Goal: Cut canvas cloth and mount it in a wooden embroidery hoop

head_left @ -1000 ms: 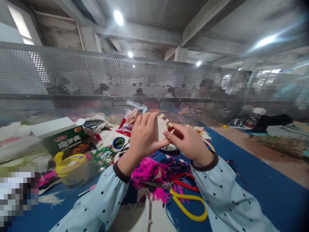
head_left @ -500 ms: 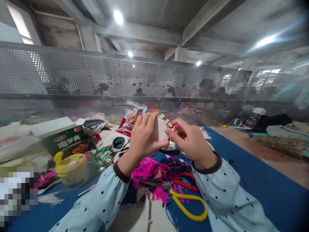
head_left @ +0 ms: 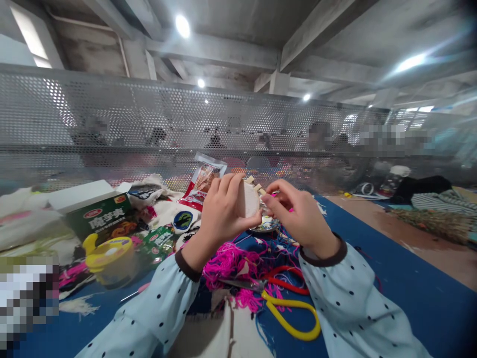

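A round cream fabric piece point(head_left: 249, 200) is held upright in my left hand point(head_left: 222, 206), with the thumb under its lower edge and the fingers over its near face. Small wooden clips point(head_left: 258, 187) stick out along its upper right edge. My right hand point(head_left: 294, 211) is closed in a pinch at that edge, fingertips close by the clips; what lies between them is hidden. Beneath both hands is a tangle of bright pink yarn point(head_left: 231, 263). Scissors with one red and one yellow handle point(head_left: 294, 323) lie across the yarn.
A green box point(head_left: 97, 219), a yellow cup point(head_left: 112, 258) and a red snack packet point(head_left: 203, 181) stand to the left and behind. A small dish point(head_left: 266, 226) sits behind the yarn. A perforated metal screen point(head_left: 149, 117) closes off the blue table point(head_left: 372, 258) at the back.
My right hand has shifted slightly to the right, away from the fabric's face, uncovering more of it. The left hand keeps its hold without visible movement.
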